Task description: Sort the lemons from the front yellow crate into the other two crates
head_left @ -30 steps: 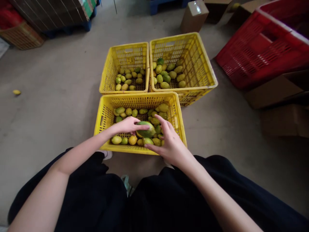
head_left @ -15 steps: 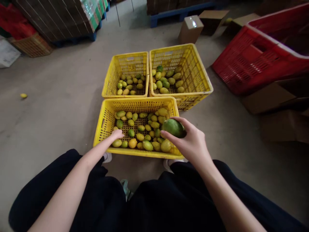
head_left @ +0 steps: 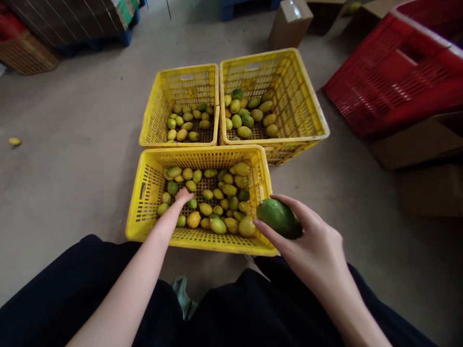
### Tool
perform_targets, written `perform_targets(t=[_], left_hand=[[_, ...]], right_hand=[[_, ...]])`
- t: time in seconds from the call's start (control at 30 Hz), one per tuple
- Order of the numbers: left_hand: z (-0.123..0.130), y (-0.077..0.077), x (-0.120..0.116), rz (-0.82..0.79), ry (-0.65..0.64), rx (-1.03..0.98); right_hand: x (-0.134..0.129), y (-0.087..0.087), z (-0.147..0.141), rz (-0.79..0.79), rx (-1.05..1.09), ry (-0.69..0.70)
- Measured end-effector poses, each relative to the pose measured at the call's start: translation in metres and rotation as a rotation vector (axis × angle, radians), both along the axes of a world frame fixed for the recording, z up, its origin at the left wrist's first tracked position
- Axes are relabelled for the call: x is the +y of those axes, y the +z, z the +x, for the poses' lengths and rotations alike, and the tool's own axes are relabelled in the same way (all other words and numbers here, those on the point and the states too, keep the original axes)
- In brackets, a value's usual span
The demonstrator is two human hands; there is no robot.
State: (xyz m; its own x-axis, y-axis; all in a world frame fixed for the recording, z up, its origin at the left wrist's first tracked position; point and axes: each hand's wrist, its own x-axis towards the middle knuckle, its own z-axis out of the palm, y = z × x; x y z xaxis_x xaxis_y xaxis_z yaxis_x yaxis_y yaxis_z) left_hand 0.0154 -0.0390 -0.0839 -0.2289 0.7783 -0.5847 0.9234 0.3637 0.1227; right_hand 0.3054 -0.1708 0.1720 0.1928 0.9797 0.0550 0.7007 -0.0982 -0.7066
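Observation:
My right hand [head_left: 307,236] is wrapped round a large green fruit [head_left: 278,218], held over the right front corner of the near yellow crate [head_left: 202,247]. Inside that crate lie several green and yellow fruits, among them an orange-yellow one [head_left: 193,220]. My left hand [head_left: 183,194] reaches down into the left half of the crate, close to a small green fruit [head_left: 192,203] and just below a yellow-green one [head_left: 190,185]. Its fingers are small and partly hidden, so whether it grips anything is unclear.
Two more yellow crates, left [head_left: 143,113] and right [head_left: 314,111], stand behind, each with several fruits. A red crate [head_left: 394,72] and cardboard boxes are at the right. A carton [head_left: 289,26] stands at the back, and a yellow fruit [head_left: 15,141] lies on the floor at the left.
My left hand has moved inward and slightly up within the near crate. My right hand, still round the green fruit, has shifted right and down. The view has tilted down.

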Motion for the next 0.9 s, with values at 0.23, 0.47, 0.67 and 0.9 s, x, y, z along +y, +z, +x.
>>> perform_targets(t=[0.23, 0.47, 0.67, 0.9], left_hand=[[-0.007, -0.003, 0.018, 0.167, -0.101, 0.135], [-0.002, -0.009, 0.012, 0.230, -0.261, 0.253], [-0.011, -0.009, 0.018, 0.263, -0.402, 0.279], [-0.031, -0.006, 0.021, 0.277, -0.532, 0.218]], right_hand=[[-0.008, -0.004, 0.005, -0.015, -0.044, 0.013], [-0.005, -0.005, 0.003, -0.013, -0.071, 0.025], [-0.004, -0.008, 0.002, -0.021, -0.090, 0.047], [-0.003, -0.009, -0.003, -0.008, -0.082, 0.042]])
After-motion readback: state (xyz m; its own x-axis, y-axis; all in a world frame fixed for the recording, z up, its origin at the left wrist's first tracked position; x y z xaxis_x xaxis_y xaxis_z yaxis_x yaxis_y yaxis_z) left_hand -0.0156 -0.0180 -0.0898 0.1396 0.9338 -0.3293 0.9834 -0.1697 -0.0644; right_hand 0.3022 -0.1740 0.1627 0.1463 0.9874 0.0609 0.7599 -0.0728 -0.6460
